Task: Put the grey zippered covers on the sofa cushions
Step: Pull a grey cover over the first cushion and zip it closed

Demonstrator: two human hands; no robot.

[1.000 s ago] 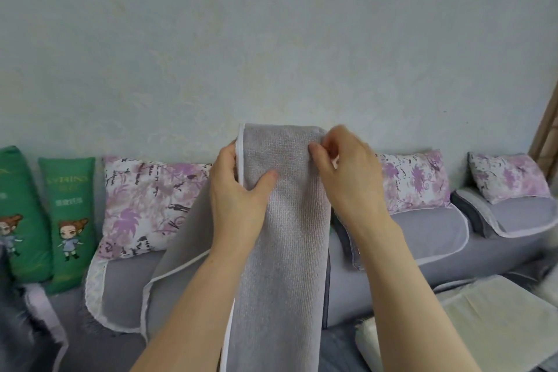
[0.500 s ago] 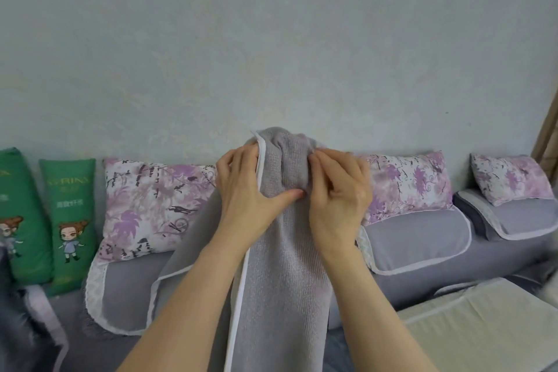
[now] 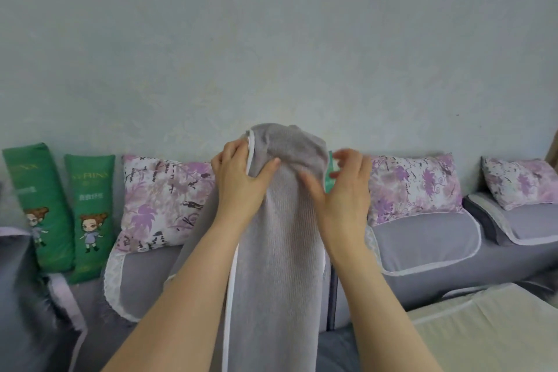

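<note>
Fingers of your left hand curl round the white-piped edge of the grey cover. The thumb lies across the ribbed front, so this hand grips the fabric just below its top. Head view: you hold the grey cover upright in the middle of the scene, raised in front of the sofa. Its bunched top end reaches the level of the pale wall, and its length hangs down between your forearms and out of the lower edge. White piping runs down its left side.

Your right hand is at the right side of the cover top, thumb against the fabric. The hand is blurred, and you cannot tell whether its spread fingers grasp the cloth or only touch it. A small green patch shows between those fingers and the cover; it may be a tag.

Far left, two green pillows with cartoon figures lean on the sofa back. Three purple floral pillows stand along the wall, one left of the cover and two to the right. They sit above grey back cushions edged in white. Near right lies a bare cream cushion, apart from the cover.
</note>
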